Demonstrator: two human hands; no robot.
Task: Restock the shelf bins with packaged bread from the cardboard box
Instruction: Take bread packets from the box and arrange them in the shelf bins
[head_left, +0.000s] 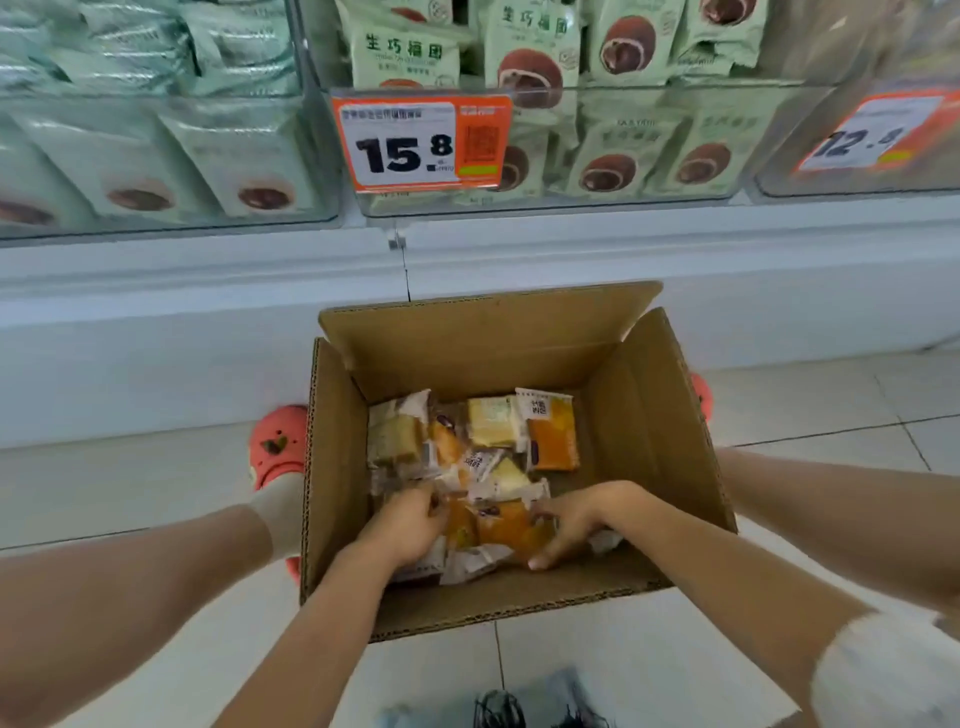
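Two hands (483, 519) in cardboard box (649, 415), price tag (421, 140) reads 15.8

Both my bare forearms reach forward and down. My left grip (410, 522) curls its fingers inward, knuckles up. My right grip (582, 519) spreads low, thumb pointing down, fingers bent.

Cardboard box (644, 431): brown corrugated; open, flaps standing up; upright on the floor just below the shelf bins
Packaged bread (493, 457): small clear and white wrappers, yellow, orange and pale loaves; jumbled loosely across the bottom of the cardboard box, some flat, some tilted
Orange packet (553, 434): flat at the far right of the pile, inside the cardboard box
Shelf bins (545, 156): clear plastic, above the cardboard box; filled with pale green packets
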